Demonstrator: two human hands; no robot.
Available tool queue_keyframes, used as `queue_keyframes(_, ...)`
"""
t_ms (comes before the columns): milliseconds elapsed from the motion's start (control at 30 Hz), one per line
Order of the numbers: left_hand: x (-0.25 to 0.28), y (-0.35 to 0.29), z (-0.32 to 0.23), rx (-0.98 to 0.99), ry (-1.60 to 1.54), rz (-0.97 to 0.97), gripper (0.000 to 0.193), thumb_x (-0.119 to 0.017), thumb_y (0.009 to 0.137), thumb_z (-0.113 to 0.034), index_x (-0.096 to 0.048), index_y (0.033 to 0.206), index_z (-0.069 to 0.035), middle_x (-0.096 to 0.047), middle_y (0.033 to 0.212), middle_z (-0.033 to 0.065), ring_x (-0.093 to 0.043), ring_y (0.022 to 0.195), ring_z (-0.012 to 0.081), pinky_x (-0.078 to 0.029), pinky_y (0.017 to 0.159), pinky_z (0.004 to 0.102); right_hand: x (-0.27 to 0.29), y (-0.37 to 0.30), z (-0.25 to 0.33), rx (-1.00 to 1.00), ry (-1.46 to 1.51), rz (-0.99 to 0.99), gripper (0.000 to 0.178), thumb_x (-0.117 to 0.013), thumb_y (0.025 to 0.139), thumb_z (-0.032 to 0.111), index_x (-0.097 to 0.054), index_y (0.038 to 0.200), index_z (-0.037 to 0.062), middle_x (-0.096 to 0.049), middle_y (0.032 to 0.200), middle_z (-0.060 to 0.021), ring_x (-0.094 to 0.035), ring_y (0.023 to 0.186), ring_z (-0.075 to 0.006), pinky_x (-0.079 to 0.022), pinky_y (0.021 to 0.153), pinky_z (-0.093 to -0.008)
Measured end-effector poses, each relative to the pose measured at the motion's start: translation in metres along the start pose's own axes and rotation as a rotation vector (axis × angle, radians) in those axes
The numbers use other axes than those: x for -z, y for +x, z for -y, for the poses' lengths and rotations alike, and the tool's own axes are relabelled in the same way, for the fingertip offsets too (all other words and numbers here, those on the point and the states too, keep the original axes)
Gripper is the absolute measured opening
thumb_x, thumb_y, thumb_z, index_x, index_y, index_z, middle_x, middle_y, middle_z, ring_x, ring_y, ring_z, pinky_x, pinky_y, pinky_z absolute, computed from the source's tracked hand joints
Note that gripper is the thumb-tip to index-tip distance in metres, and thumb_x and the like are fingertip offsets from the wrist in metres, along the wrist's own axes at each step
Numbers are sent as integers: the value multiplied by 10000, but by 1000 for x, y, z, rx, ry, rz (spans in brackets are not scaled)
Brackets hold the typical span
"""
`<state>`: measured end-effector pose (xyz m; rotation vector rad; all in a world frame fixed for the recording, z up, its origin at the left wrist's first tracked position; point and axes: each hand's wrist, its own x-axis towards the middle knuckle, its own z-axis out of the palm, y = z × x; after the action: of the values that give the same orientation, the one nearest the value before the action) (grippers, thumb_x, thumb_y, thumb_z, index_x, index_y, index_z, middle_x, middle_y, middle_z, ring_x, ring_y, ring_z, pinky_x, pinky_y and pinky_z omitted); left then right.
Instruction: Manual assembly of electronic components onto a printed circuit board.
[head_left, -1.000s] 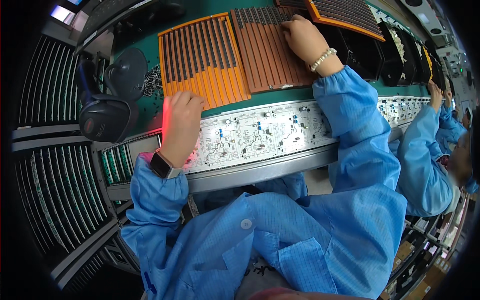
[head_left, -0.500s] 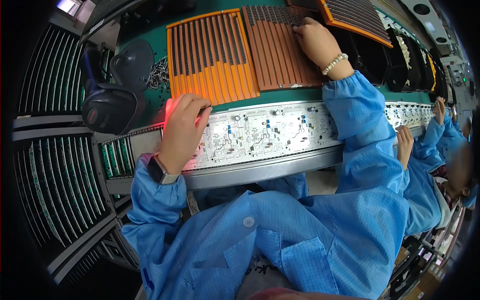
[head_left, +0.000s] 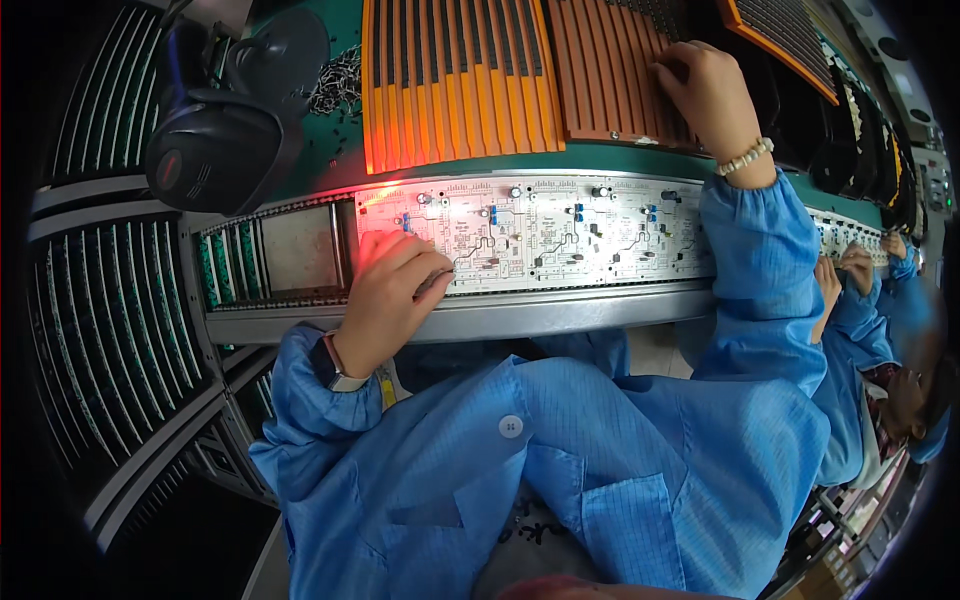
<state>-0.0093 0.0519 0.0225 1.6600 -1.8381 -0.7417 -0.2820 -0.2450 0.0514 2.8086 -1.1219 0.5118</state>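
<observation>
My left hand [head_left: 395, 300] is over the left end of a white circuit board panel [head_left: 560, 232], its thumb and forefinger pinched together. A small dark piece seems to show at the fingertips, too small to name. My right hand [head_left: 708, 100] hangs over the right side of a brown slotted tray [head_left: 610, 85], its fingers curled in and thumb close to the forefinger. Whatever it may hold is hidden. Small blue and dark parts stand on the panel. To the left of the brown tray lies an orange slotted tray [head_left: 465, 115], its far slots filled with rows of black parts.
A black handheld scanner [head_left: 215, 150] stands at the left, beside loose metal-legged parts [head_left: 338, 82]. Red light falls on the panel's left end. Racks of boards [head_left: 120, 330] line the left side. Another orange-edged tray [head_left: 785, 45] and black bins lie far right, near co-workers' hands [head_left: 857, 268].
The view has shifted. My left hand has come from the panel's far edge by the orange tray down onto its near left part. My right hand has moved nearer along the brown tray.
</observation>
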Motion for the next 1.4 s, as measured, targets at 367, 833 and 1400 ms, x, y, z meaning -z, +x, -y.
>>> queue_keyframes(367, -3, 6, -2, -116, 160, -11, 108, -710, 799, -105, -635, 868, -70, -600, 859, 41, -568, 867, 236, -381, 844, 384, 54, -28, 79, -13, 239, -13, 129, -721, 840, 73, -707, 950, 7, -666, 839, -90, -657, 692, -171, -520, 607, -270)
queue_keyframes(833, -20, -12, -22, -301, 599, 43, 341, -647, 844, -183, -642, 1068, 74, -599, 935, 76, -557, 896, 197, -404, 822, 390, 18, -85, 176, -21, 553, 157, 159, -736, 768, 45, -670, 908, 11, -654, 853, -129, -655, 736, -308, -554, 663, -370)
queue_keyframes(1400, -24, -10, -24, -288, 572, 21, 342, -647, 847, -190, -651, 1050, 86, -597, 928, 92, -554, 904, 208, -415, 852, 397, -5, -95, 189, -199, 526, 163, 159, -723, 780, 43, -686, 928, -1, -640, 857, -138, -639, 765, -319, -531, 683, -379)
